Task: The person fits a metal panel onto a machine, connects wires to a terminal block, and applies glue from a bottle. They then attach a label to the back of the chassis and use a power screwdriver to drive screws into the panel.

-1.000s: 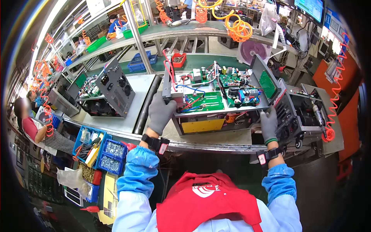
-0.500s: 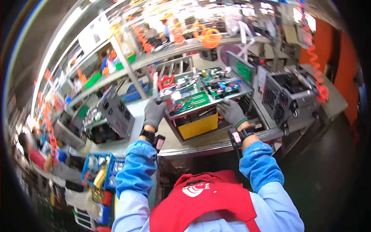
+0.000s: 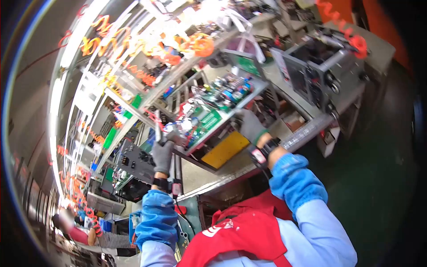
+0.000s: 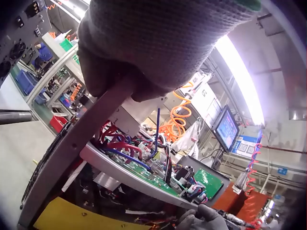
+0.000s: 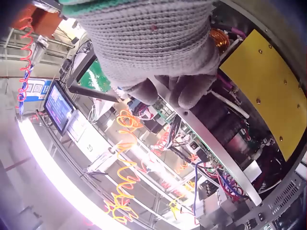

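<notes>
An open metal machine chassis [image 3: 255, 95] with a yellow front plate [image 3: 225, 149] sits on the bench, green circuit boards [image 3: 209, 119] and loose wires on its upper shelf. Gloved in grey, my left hand [image 3: 162, 156] grips the upright end panel [image 4: 72, 148] at the chassis's left; in the left wrist view the fingers curl over its top edge. My right hand [image 3: 251, 127] holds the front metal rail [image 5: 211, 139] below the boards. The right wrist view shows its fingers and thumb bent around that rail, above the dark interior.
To the right stands another grey machine on casters [image 3: 320, 75]. A grey vented unit [image 3: 135, 162] is close beyond my left hand. Coiled orange hoses [image 3: 200, 44] hang over the back shelf. A person [image 3: 80, 231] is at far left. The bench's metal edge [image 3: 307, 133] runs in front.
My right hand has moved from the chassis's right end to its front rail. The chassis has shifted left, away from the caster machine. The head view has turned and tilted.
</notes>
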`<state>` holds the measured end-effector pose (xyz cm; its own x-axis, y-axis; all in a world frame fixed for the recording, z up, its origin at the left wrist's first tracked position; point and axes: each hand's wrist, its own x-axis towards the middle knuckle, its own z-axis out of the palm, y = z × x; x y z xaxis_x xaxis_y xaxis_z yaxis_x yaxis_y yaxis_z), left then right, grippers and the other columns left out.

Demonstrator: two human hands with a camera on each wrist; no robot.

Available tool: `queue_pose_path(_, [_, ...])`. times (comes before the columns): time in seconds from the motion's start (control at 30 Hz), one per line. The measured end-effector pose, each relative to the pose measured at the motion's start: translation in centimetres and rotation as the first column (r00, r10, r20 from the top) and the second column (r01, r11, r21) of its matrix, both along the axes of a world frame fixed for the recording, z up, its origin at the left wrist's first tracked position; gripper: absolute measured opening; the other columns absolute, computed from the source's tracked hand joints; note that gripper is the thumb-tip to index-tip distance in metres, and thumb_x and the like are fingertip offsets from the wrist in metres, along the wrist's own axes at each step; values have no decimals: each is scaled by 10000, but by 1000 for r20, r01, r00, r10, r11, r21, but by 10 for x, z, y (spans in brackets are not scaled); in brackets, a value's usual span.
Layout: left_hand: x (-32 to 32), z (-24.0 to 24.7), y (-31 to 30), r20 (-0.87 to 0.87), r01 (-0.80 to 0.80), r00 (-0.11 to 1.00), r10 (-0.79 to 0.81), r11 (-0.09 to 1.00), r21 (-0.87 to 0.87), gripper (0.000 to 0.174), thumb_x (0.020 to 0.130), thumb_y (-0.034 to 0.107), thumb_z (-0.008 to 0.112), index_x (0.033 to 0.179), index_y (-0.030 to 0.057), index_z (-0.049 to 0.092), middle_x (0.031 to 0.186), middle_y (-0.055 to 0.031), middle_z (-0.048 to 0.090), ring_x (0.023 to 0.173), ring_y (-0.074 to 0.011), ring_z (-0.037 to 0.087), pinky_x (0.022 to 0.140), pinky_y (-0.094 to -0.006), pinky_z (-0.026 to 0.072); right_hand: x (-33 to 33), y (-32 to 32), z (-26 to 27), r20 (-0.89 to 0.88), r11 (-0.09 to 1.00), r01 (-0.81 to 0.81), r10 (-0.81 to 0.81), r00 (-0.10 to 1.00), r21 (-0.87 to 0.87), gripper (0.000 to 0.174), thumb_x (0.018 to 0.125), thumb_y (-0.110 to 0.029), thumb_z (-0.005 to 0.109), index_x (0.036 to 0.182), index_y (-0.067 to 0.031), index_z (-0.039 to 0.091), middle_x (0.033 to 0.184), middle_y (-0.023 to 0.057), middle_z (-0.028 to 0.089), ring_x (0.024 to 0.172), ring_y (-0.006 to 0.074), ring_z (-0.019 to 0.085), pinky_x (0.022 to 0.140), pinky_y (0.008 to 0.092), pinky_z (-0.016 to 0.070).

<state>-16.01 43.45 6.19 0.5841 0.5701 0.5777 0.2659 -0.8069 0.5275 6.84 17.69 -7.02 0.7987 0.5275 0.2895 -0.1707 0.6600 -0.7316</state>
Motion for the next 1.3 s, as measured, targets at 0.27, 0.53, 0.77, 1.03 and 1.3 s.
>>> queue_pose_path(0.27, [-11, 47, -59, -195, -122, 977, 84, 974, -191, 392, 789, 287, 705, 1017, -25, 640, 882, -219, 702, 847, -347, 701, 755, -432, 538, -45, -19, 144, -485, 873, -468, 353, 800, -138, 295, 958, -300, 571, 1117, -53, 592, 953, 65, 660, 706, 157, 654, 637, 292, 580])
queue_pose_path(0.53, [-25, 60, -37, -86, 54, 992, -93, 922, -384, 458, 878, 359, 693, 1100, -38, 647, 929, -181, 702, 841, -273, 687, 759, -373, 532, -26, 79, 281, 980, 898, 413, 86, 178, -154, 368, 874, -77, 569, 1239, -77, 615, 995, 169, 673, 842, 347, 667, 741, 433, 534])
queue_pose_path(0.77, [-13, 114, -21, -93, -97, 993, 72, 946, -309, 413, 960, 296, 600, 1175, -55, 631, 1013, -187, 680, 921, -262, 663, 825, -343, 502, 0, 203, 304, 801, 903, 408, 141, -582, 138, 530, 806, -89, 638, 1316, -226, 592, 948, 65, 608, 863, 271, 647, 698, 401, 521])
queue_pose_path(1.03, [35, 128, 31, -339, -160, 939, 52, 940, -301, 463, 912, 376, 609, 1088, -45, 689, 914, -250, 700, 895, -358, 692, 822, -423, 518, 32, 254, 307, 659, 972, 234, 156, -736, 32, 136, 773, -133, 667, 906, -104, 676, 866, 87, 653, 828, 272, 679, 670, 408, 516])
queue_pose_path(1.3, [82, 134, 29, -502, -397, 815, 290, 910, -120, 396, 841, 372, 654, 936, -13, 663, 840, -245, 671, 826, -397, 673, 777, -464, 517, 83, 285, 262, 728, 739, 55, 672, -137, -671, 245, 845, -175, 621, 1039, -29, 657, 928, 210, 691, 860, 360, 692, 745, 436, 540])
